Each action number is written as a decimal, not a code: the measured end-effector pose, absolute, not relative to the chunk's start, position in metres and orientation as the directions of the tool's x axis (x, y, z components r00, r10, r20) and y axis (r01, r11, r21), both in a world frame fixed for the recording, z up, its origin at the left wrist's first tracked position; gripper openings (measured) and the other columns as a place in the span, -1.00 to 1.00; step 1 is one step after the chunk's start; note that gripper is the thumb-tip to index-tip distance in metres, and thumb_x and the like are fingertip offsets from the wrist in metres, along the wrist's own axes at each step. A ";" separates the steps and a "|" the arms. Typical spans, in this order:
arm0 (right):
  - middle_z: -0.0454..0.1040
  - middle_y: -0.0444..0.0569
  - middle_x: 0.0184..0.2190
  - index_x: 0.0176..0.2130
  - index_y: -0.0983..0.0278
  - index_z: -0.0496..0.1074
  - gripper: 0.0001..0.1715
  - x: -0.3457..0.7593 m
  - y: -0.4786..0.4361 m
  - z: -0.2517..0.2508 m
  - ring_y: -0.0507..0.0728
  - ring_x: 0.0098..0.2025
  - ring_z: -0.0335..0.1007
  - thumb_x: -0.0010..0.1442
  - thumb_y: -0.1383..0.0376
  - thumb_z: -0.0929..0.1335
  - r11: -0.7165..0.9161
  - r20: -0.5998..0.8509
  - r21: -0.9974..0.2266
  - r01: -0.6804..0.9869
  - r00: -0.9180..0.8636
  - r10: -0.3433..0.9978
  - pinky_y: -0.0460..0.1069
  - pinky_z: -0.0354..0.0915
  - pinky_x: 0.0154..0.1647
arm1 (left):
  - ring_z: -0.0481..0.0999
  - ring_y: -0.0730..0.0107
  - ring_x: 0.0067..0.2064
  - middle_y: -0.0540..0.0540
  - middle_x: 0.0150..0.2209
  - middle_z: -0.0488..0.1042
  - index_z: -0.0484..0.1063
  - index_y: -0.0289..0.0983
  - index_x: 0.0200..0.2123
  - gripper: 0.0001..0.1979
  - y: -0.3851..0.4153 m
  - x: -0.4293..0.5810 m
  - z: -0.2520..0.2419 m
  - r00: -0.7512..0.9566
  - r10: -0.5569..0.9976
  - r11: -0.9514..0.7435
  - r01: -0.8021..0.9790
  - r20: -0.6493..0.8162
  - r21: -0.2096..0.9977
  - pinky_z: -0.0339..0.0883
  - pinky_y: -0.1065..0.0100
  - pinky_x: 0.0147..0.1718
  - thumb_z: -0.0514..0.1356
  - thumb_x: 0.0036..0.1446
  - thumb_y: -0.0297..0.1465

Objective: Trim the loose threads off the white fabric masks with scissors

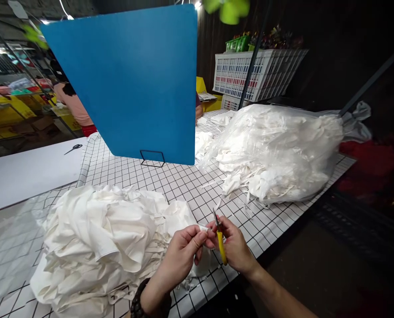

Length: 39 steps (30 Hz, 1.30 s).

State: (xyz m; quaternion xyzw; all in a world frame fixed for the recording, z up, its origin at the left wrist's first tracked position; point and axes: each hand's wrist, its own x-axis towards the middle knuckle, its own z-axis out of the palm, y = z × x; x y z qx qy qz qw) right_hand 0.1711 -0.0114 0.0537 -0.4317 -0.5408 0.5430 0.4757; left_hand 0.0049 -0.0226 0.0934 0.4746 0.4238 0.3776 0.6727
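My left hand (185, 249) is closed, thumb and forefinger pinching the end of a narrow white cloth strip (203, 228). Close against it, my right hand (235, 247) is wrapped round yellow-handled scissors (221, 247), whose dark blades point up and away from me. The fingertips of both hands nearly meet at the strip. To the left of my left hand lies a big heap of white cloth pieces (100, 229). Small white scraps (192, 282) are scattered on the table below my hands.
A checked cloth covers the table (124, 172). A blue board (133, 84) stands upright on a black wire stand (152, 158). A clear bag of white cloth (276, 150) lies at right. Dark scissors (73, 149) rest on a white surface. People and a white crate (256, 73) are behind.
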 end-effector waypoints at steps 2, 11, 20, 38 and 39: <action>0.45 -0.13 -0.38 -0.36 0.22 0.33 -0.67 0.166 -0.008 0.052 0.04 -0.37 0.37 0.01 0.19 0.52 0.052 0.062 -0.995 -0.080 -0.124 0.990 -0.08 0.34 -0.33 | 0.21 0.60 -0.61 -0.03 -0.47 0.40 0.50 -0.34 -0.33 -0.64 -0.024 0.001 0.093 0.295 0.941 0.184 -0.030 -0.167 0.983 0.10 0.49 -0.63 0.17 0.20 -0.13; 0.41 -0.17 -0.42 -0.34 0.24 0.35 -0.63 0.166 0.001 0.049 0.02 -0.41 0.34 -0.03 0.17 0.54 -0.061 -0.045 -0.996 -0.058 -0.244 0.969 -0.09 0.30 -0.36 | 0.27 0.61 -0.60 -0.14 -0.22 0.47 0.42 -0.31 -0.36 -0.69 -0.029 0.000 0.082 0.151 0.988 -0.009 -0.159 0.033 0.987 0.14 0.48 -0.63 0.11 0.27 -0.18; 0.36 -0.17 -0.41 -0.31 0.21 0.31 -0.53 0.207 -0.013 0.095 0.07 -0.37 0.26 -0.09 0.09 0.54 0.146 -0.030 -0.813 0.564 -0.291 0.956 -0.05 0.23 -0.37 | 0.45 0.45 -0.40 -0.01 -0.43 0.41 0.37 -0.28 -0.28 -0.76 -0.026 -0.008 0.075 0.173 0.980 -0.113 0.082 0.098 0.990 0.28 0.36 -0.26 0.01 0.36 -0.28; 0.37 -0.15 -0.42 -0.37 0.21 0.24 -0.63 0.194 -0.022 0.111 0.07 -0.41 0.24 -0.01 0.11 0.46 0.296 0.012 -0.601 0.743 -0.362 0.932 -0.04 0.15 -0.42 | 0.40 0.42 -0.34 -0.05 -0.38 0.36 0.35 -0.26 -0.38 -0.72 -0.035 -0.009 0.084 0.324 0.930 -0.262 0.252 0.173 0.932 0.25 0.40 -0.33 -0.02 0.37 -0.35; 0.37 -0.15 -0.42 -0.37 0.21 0.24 -0.63 0.194 -0.022 0.110 0.06 -0.42 0.24 -0.02 0.11 0.46 0.293 0.008 -0.599 0.745 -0.361 0.933 -0.04 0.15 -0.43 | 0.40 0.42 -0.35 -0.05 -0.38 0.36 0.35 -0.26 -0.38 -0.73 -0.036 -0.009 0.085 0.324 0.931 -0.257 0.248 0.169 0.934 0.26 0.41 -0.33 -0.02 0.37 -0.35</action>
